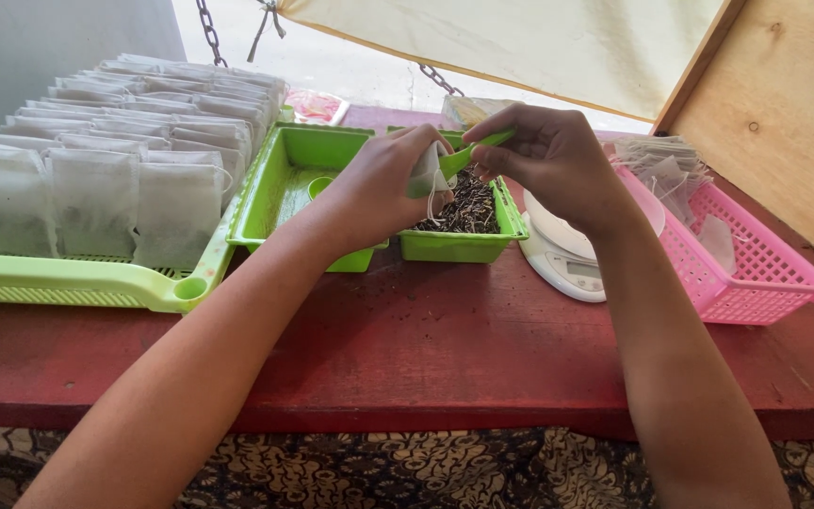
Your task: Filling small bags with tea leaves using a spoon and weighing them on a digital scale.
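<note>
My left hand (383, 184) pinches a small white filter bag (425, 172) held open above a green tub. My right hand (558, 160) grips a small green scoop (468, 154) whose tip is tilted into the bag's mouth. Below both hands the green tub (463, 247) holds dark loose tea leaves (468, 207). A second green tub (280, 179) to the left holds a small green cup (319, 187).
A light green tray (77, 281) at the left carries rows of filled white bags (105, 141). A white kitchen scale (567, 264) sits right of the tubs. A pink basket (756, 273) with empty bags stands at the right. The red wooden table (426, 349) runs beneath.
</note>
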